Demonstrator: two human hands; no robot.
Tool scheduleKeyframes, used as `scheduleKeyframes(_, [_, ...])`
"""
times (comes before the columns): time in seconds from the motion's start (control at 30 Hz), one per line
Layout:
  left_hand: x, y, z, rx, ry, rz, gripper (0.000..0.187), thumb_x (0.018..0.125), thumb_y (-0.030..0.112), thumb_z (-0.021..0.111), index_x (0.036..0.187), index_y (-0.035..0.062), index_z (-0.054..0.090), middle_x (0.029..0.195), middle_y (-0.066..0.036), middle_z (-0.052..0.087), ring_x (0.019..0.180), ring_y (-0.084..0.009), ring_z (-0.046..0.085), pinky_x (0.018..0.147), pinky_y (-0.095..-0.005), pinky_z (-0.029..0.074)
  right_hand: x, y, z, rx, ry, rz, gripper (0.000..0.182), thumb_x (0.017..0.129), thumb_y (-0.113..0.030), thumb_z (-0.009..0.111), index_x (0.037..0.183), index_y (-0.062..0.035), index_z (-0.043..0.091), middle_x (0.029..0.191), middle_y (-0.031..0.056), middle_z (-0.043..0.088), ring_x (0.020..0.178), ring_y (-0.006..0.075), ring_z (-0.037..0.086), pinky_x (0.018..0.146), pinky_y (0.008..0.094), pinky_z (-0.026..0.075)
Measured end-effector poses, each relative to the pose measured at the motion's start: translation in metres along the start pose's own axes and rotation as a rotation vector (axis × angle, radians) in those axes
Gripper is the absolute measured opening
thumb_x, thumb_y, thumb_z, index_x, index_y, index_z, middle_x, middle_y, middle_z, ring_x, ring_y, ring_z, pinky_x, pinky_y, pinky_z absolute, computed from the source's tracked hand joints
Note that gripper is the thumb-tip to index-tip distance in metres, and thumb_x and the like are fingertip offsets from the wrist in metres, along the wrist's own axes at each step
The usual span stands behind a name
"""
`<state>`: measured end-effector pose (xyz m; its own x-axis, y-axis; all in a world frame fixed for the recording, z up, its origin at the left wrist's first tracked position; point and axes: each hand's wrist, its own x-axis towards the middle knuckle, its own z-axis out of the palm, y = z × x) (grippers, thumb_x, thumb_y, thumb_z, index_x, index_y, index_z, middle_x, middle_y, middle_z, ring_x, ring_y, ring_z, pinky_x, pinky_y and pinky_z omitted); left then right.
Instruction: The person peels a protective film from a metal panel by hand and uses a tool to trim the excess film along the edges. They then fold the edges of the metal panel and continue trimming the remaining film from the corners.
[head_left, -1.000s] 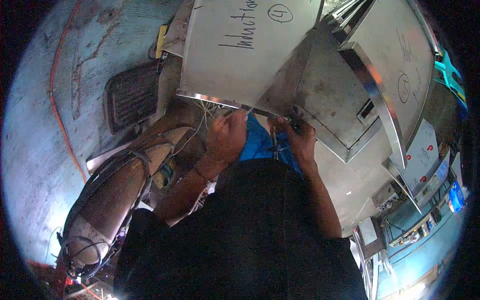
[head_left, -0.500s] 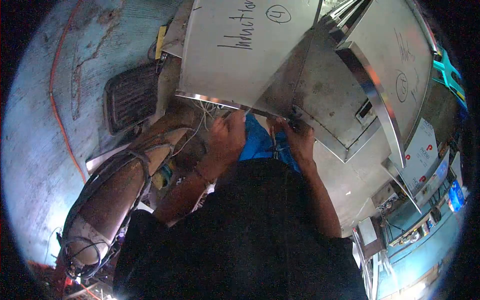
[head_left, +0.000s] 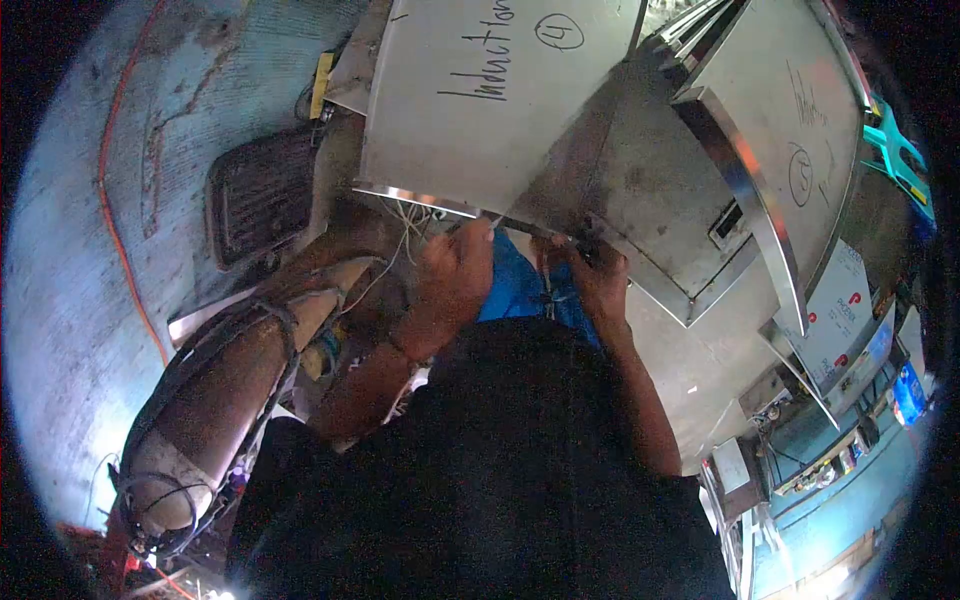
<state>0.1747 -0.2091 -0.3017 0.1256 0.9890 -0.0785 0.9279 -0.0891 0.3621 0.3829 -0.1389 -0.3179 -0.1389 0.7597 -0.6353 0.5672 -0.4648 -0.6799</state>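
A large metal sheet (head_left: 480, 130) marked "Induction" and a circled 4 has a bright folded edge toward my body. My left hand (head_left: 458, 265) is closed at that edge, with a thin pale tip showing by its fingertips; what it grips is too small to name. My right hand (head_left: 598, 270) is closed by a dark object at the sheet's corner, which I cannot make out. Blue cloth (head_left: 512, 275) shows between my hands. Pale thin wires (head_left: 408, 222) hang left of my left hand.
A cable-wrapped cylinder (head_left: 230, 400) stands at the left, below a dark ribbed panel (head_left: 262, 195). An orange cable (head_left: 112, 220) runs along the blue wall. At the right are a curved metal strip (head_left: 752, 195), another marked sheet (head_left: 800, 110) and a turquoise object (head_left: 900, 155).
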Motion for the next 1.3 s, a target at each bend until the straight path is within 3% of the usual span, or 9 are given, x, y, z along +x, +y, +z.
scheduleKeyframes(0.13, [0.0, 0.0, 0.01, 0.036, -0.015, -0.022, 0.023, 0.095, 0.01, 0.058, 0.113, -0.0047, 0.057, 0.1, -0.015, 0.062, 0.078, -0.032, 0.061, 0.067, -0.0398, 0.05, -0.001, 0.008, 0.004, 0.056, 0.054, -0.057, 0.035, 0.087, -0.033, 0.075, 0.099, -0.0004, 0.07, 0.074, 0.0104, 0.069, 0.063, 0.0178, 0.064, 0.064, 0.0353, 0.052])
scheduleKeyframes(0.2, [0.007, 0.007, 0.009, -0.195, 0.13, -0.198, 0.011, 0.094, 0.006, 0.055, 0.103, -0.0001, 0.054, 0.077, -0.016, 0.06, 0.072, -0.034, 0.063, 0.067, -0.0451, 0.046, -0.004, -0.001, 0.0, 0.045, 0.036, -0.002, 0.036, 0.088, -0.034, 0.074, 0.099, 0.0001, 0.07, 0.074, 0.0105, 0.069, 0.063, 0.0176, 0.063, 0.064, 0.0352, 0.052])
scheduleKeyframes(0.3, [0.0, 0.003, 0.006, -0.052, -0.103, -0.174, 0.021, 0.093, 0.007, 0.057, 0.111, -0.0034, 0.06, 0.104, -0.012, 0.06, 0.087, -0.0288, 0.061, 0.069, -0.0382, 0.051, -0.001, -0.003, -0.001, 0.062, -0.044, 0.084, 0.043, 0.087, -0.033, 0.076, 0.106, 0.0049, 0.07, 0.092, 0.0168, 0.074, 0.08, 0.0179, 0.067, 0.077, 0.0342, 0.051])
scheduleKeyframes(0.4, [-0.006, -0.002, 0.013, 0.069, 0.033, -0.022, 0.022, 0.093, 0.008, 0.056, 0.113, -0.0025, 0.059, 0.101, -0.011, 0.06, 0.086, -0.0285, 0.062, 0.068, -0.0375, 0.051, -0.001, 0.011, 0.003, 0.171, -0.013, -0.003, 0.041, 0.088, -0.034, 0.075, 0.1, 0.0051, 0.071, 0.089, 0.0169, 0.073, 0.077, 0.0165, 0.066, 0.074, 0.0342, 0.052])
scheduleKeyframes(0.63, [0.004, 0.012, 0.004, 0.065, -0.048, -0.029, 0.02, 0.095, 0.01, 0.055, 0.111, 0.0001, 0.06, 0.099, -0.015, 0.062, 0.085, -0.0319, 0.063, 0.069, -0.0431, 0.052, -0.005, -0.007, -0.002, 0.002, -0.003, 0.039, 0.039, 0.089, -0.036, 0.073, 0.097, 0.0022, 0.071, 0.079, 0.0142, 0.072, 0.07, 0.0195, 0.068, 0.066, 0.0356, 0.053])
scheduleKeyframes(0.7, [0.002, 0.01, 0.01, -0.279, 0.206, -0.193, 0.02, 0.096, 0.014, 0.057, 0.111, 0.001, 0.059, 0.093, -0.019, 0.064, 0.079, -0.0369, 0.064, 0.067, -0.0478, 0.051, -0.004, -0.005, -0.002, 0.018, -0.011, 0.079, 0.038, 0.09, -0.033, 0.073, 0.095, 0.0047, 0.072, 0.084, 0.0166, 0.074, 0.076, 0.0201, 0.071, 0.069, 0.0348, 0.052])
scheduleKeyframes(0.8, [0.004, 0.009, 0.008, -0.281, 0.112, -0.333, 0.022, 0.097, 0.018, 0.057, 0.111, 0.0003, 0.059, 0.087, -0.021, 0.064, 0.075, -0.0406, 0.063, 0.064, -0.0503, 0.05, 0.0, 0.007, 0.001, -0.042, -0.021, -0.032, 0.042, 0.089, -0.037, 0.072, 0.111, -0.001, 0.069, 0.082, 0.0136, 0.073, 0.067, 0.0225, 0.068, 0.067, 0.0376, 0.054])
scheduleKeyframes(1.0, [-0.002, 0.004, 0.025, -0.151, 0.111, -0.079, 0.019, 0.097, 0.016, 0.057, 0.109, 0.0027, 0.061, 0.091, -0.018, 0.065, 0.082, -0.0358, 0.064, 0.07, -0.0463, 0.052, -0.004, -0.002, 0.0, -0.035, 0.015, -0.046, 0.037, 0.09, -0.033, 0.071, 0.106, -0.0007, 0.069, 0.085, 0.0139, 0.073, 0.071, 0.0252, 0.069, 0.071, 0.0388, 0.054])
scheduleKeyframes(1.3, [-0.001, 0.021, 0.017, -0.194, 0.157, -0.203, 0.016, 0.096, 0.015, 0.06, 0.107, 0.0031, 0.062, 0.096, -0.016, 0.067, 0.088, -0.033, 0.066, 0.077, -0.0407, 0.053, -0.009, -0.004, -0.003, -0.082, 0.082, -0.211, 0.031, 0.092, -0.032, 0.069, 0.092, -0.001, 0.069, 0.075, 0.013, 0.071, 0.068, 0.0248, 0.069, 0.065, 0.0396, 0.053])
